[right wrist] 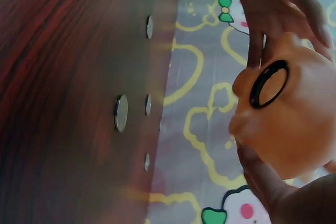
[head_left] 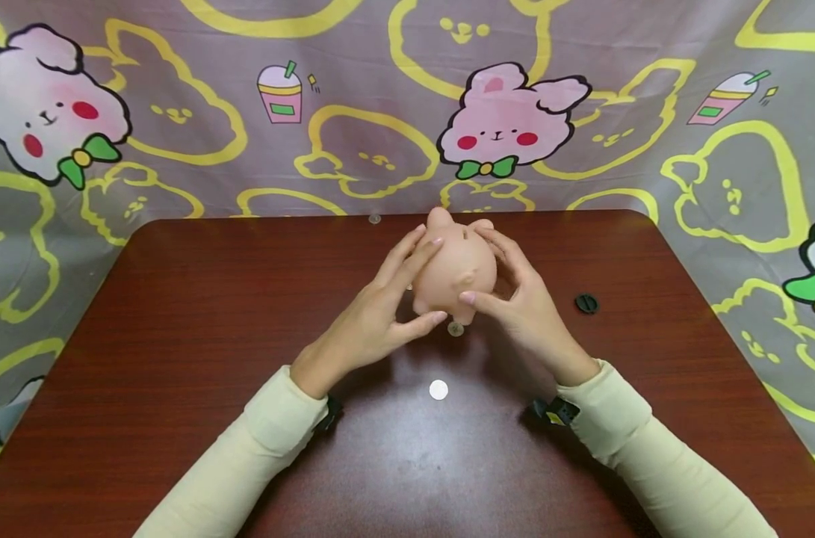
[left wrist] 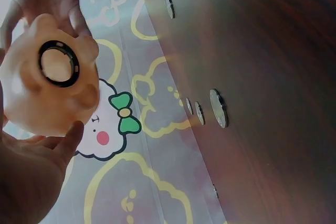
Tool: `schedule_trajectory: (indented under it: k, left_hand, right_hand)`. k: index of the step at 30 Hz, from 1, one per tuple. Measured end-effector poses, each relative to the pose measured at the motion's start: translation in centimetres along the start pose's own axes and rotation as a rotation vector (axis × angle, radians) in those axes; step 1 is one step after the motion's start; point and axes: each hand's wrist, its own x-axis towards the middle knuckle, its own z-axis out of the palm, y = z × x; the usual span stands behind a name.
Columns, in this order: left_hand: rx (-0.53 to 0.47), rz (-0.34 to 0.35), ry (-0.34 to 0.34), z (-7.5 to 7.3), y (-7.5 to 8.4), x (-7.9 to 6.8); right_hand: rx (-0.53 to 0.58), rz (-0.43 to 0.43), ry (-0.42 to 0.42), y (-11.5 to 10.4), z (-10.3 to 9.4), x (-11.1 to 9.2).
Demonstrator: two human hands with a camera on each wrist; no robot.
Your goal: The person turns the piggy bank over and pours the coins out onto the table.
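A pink piggy bank [head_left: 456,269] is held up off the table between both hands, its coin slot showing on top in the head view. My left hand [head_left: 373,314] grips its left side, fingers along the flank and thumb low. On the other side my right hand [head_left: 531,314] holds it, thumb near the curly tail. Both wrist views show the underside, where a black-rimmed round hole [left wrist: 59,64] stands uncovered. One coin [head_left: 456,329] lies on the table just below the piggy bank's foot in the head view. A black round plug [head_left: 586,303] lies right of the right hand.
Several coins lie scattered on the dark wooden table [head_left: 199,314], including a larger coin [right wrist: 121,113] and one coin [head_left: 375,219] at the far edge. A bright white disc [head_left: 438,389] lies between the forearms. A patterned cloth [head_left: 373,90] hangs behind the table.
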Motion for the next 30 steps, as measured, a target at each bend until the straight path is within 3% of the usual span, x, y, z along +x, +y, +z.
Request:
schedule_trajectory:
  k: [7, 11, 18, 22, 27, 30]
  left_hand:
    - [-0.057, 0.041, 0.022, -0.1, -0.6, -0.2]
    - [-0.031, 0.107, 0.045, -0.1, -0.8, -0.4]
    - [0.233, 0.261, 0.137, -0.3, -0.4, -0.6]
    - [0.36, 0.371, 0.189, -0.4, -0.3, -0.6]
    - [0.399, 0.503, 0.273, -0.3, -0.2, -0.6]
    - [0.403, 0.497, 0.282, -0.3, -0.3, -0.6]
  right_hand:
    - [-0.435, -0.458, -0.013, 0.1, 0.4, -0.7]
    - [-0.539, -0.633, -0.034, 0.2, 0.3, -0.7]
    - [-0.558, -0.759, -0.061, 0.3, 0.2, -0.6]
    - [-0.66, -0.818, 0.005, 0.7, 0.2, -0.9]
    - [-0.75, -0.973, 0.137, 1.0, 0.7, -0.9]
    - [-0.732, -0.996, 0.145, 1.1, 0.8, -0.7]
